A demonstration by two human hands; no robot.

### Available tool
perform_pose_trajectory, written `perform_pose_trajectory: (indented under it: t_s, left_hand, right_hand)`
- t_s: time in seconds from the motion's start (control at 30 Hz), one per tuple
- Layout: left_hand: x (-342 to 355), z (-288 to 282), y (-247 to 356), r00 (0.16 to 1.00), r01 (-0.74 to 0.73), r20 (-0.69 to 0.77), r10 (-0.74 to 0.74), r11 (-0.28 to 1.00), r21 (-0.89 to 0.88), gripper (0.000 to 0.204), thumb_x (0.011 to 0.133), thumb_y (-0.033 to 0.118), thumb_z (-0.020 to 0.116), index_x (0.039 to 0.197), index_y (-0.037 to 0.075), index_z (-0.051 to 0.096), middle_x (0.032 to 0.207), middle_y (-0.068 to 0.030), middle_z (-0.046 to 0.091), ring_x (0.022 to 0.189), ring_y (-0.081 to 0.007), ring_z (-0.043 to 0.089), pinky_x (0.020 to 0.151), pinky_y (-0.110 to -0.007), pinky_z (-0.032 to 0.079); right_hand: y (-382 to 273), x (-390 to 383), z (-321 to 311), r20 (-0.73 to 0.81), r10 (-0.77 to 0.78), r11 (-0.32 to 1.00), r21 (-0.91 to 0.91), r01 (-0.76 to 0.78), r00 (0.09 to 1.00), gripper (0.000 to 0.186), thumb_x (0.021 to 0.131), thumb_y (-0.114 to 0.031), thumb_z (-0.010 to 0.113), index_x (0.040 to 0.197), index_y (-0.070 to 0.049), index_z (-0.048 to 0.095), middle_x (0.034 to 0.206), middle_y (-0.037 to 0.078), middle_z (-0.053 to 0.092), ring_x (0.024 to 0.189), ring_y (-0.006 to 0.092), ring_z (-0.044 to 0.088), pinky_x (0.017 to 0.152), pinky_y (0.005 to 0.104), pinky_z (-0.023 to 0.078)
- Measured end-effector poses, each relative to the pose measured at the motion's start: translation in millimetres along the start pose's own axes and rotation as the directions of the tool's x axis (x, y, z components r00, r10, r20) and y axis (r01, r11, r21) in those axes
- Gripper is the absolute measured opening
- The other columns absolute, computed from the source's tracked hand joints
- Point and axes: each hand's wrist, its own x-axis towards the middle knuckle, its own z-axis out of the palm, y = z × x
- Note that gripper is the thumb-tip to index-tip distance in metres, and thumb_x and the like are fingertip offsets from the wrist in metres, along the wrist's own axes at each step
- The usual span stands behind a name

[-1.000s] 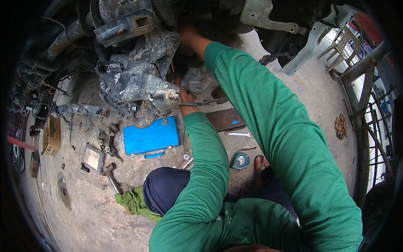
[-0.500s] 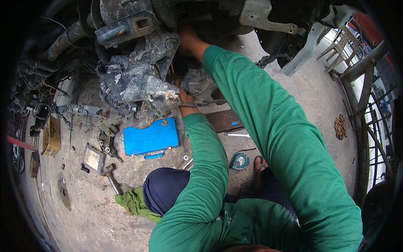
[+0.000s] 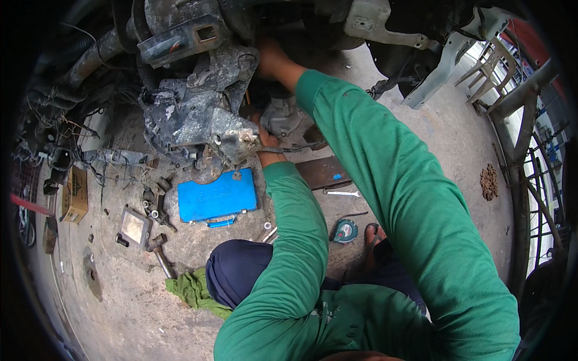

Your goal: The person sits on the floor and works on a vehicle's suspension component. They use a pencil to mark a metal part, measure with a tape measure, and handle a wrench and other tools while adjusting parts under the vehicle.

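Both my arms reach up into the underside of a vehicle. My left hand (image 3: 267,137) is behind the lower corner of a worn, greasy metal bracket (image 3: 220,123), close to a grey cast metal housing (image 3: 282,117). Its fingers are mostly hidden by the bracket. Higher up, my right hand (image 3: 274,59) reaches in behind the bracket's upper right edge, and its fingers are lost in the dark. Whether either hand grips a part cannot be made out. A dark cable (image 3: 295,148) runs beside my left wrist.
On the concrete floor lie a blue tool case (image 3: 217,197), a combination wrench (image 3: 341,193), a tape measure (image 3: 345,231), a hammer (image 3: 160,256) on green cloth (image 3: 195,292), and a cardboard box (image 3: 74,195). A rusty chain heap (image 3: 489,182) and a plastic chair (image 3: 490,69) are at right.
My right wrist and sleeve have shifted very slightly to the right. My left hand stays in place behind the bracket.
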Motion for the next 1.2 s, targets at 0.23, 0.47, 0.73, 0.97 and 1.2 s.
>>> perform_pose_trajectory:
  t_s: [0.23, 0.47, 0.73, 0.97, 1.2]
  left_hand:
    - [-4.0, -1.5, 10.4, 0.984, 0.092, 0.158, -0.083, 0.994, -0.051, 0.031, 0.090, 0.004, 0.066, 0.117, -0.011, 0.063, 0.113, -0.0217, 0.071, 0.098, -0.0354, 0.074, 0.086, -0.044, 0.062]
    - [-20.4, 12.7, 7.5, 0.997, 0.062, -0.041, -0.059, 0.996, 0.066, 0.033, 0.096, 0.012, 0.066, 0.121, -0.010, 0.062, 0.115, -0.0196, 0.072, 0.101, -0.0336, 0.073, 0.088, -0.044, 0.062]
    - [-2.4, -4.7, -3.9, 0.984, -0.017, 0.179, 0.022, 0.999, -0.030, 0.031, 0.088, 0.006, 0.073, 0.116, -0.007, 0.066, 0.112, -0.0170, 0.072, 0.098, -0.0309, 0.073, 0.086, -0.042, 0.062]
    - [-5.0, -3.5, 16.5, 0.974, 0.081, 0.215, -0.066, 0.995, -0.063, 0.026, 0.089, 0.008, 0.070, 0.112, -0.004, 0.067, 0.108, -0.0156, 0.072, 0.093, -0.0302, 0.073, 0.083, -0.041, 0.062]
    - [-12.4, 0.2, 18.9, 0.990, 0.058, 0.131, -0.053, 0.998, -0.034, 0.019, 0.092, 0.009, 0.067, 0.105, -0.004, 0.065, 0.102, -0.0140, 0.071, 0.090, -0.0286, 0.073, 0.079, -0.039, 0.062]
  right_hand:
    - [-17.5, -30.1, -34.9, -0.043, 0.108, 0.946, 0.312, -0.089, 0.993, 0.035, 0.078, -0.027, 0.072, 0.100, 0.001, 0.074, 0.101, 0.026, 0.072, 0.098, 0.0434, 0.070, 0.083, 0.0483, 0.057]
    - [-39.5, -95.7, -113.1, -0.145, 0.266, 0.843, 0.515, -0.156, 0.953, 0.029, 0.078, -0.026, 0.067, 0.096, -0.003, 0.072, 0.086, 0.022, 0.071, 0.083, 0.0414, 0.071, 0.074, 0.0447, 0.055]
    - [-38.6, -153.0, -156.0, -0.203, 0.673, 0.315, 0.949, -0.027, 0.711, 0.018, 0.089, -0.018, 0.064, 0.092, -0.001, 0.068, 0.074, 0.008, 0.068, 0.061, 0.0133, 0.062, 0.056, 0.0267, 0.049]
    - [-68.5, -183.3, -115.3, 0.110, 0.551, 0.321, 0.887, -0.331, 0.827, 0.021, 0.099, -0.016, 0.069, 0.104, 0.003, 0.070, 0.083, 0.007, 0.071, 0.070, 0.0114, 0.066, 0.062, 0.0258, 0.052]
    - [-87.9, -205.3, -71.4, -0.029, 0.450, 0.665, 0.679, -0.313, 0.893, 0.020, 0.093, -0.009, 0.071, 0.109, 0.004, 0.073, 0.088, 0.009, 0.074, 0.079, 0.0116, 0.067, 0.072, 0.0283, 0.055]
